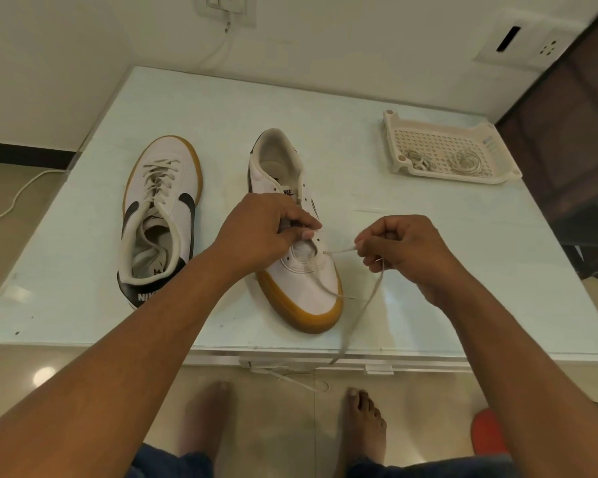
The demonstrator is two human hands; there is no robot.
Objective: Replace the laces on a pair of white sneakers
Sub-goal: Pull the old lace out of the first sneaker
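Observation:
Two white sneakers with gum soles stand on a pale table (221,115). The left sneaker (159,215) is fully laced, toe pointing away. The right sneaker (301,270) points its toe toward me and has mostly bare eyelets. My left hand (259,232) grips its tongue and eyelet flap near the middle. My right hand (397,246) pinches a white lace (359,305) that comes out of a lower eyelet on the shoe's right side. The lace's long end hangs over the table's front edge toward the floor.
A white perforated plastic tray (449,150) holding loose laces sits at the table's back right. A wall with sockets stands behind. My bare feet are on the tiled floor below the table edge, and a red object (487,432) lies at the lower right.

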